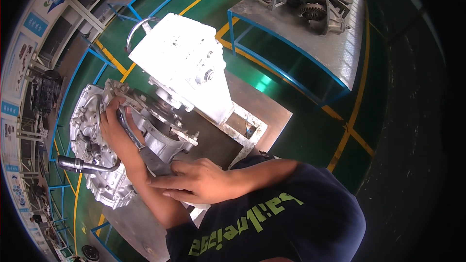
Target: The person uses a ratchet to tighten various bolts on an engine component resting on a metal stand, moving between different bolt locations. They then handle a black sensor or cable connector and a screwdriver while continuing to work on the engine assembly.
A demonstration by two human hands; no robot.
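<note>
A silver gearbox housing (99, 140) with ribs and bolt bosses stands at the left. My left hand (112, 126) reaches over its top, fingers curled round the upper end of a long metal wrench (130, 130). The wrench slopes down toward me, and its wide grey handle ends by my right hand (201, 183). That hand has its fingers stretched out to the left, past the handle end and over my left forearm; its thumb touches the handle. A bent metal bar (92, 166) with a dark end juts from the housing's near left side.
A bright, overexposed white machine unit (179, 53) on a metal frame (250, 126) stands just beyond. A blue-edged metal bench (315, 53) at the far right bears gear assemblies (323, 12). Blue rails and yellow lines cross the green floor; display boards (22, 63) line the left.
</note>
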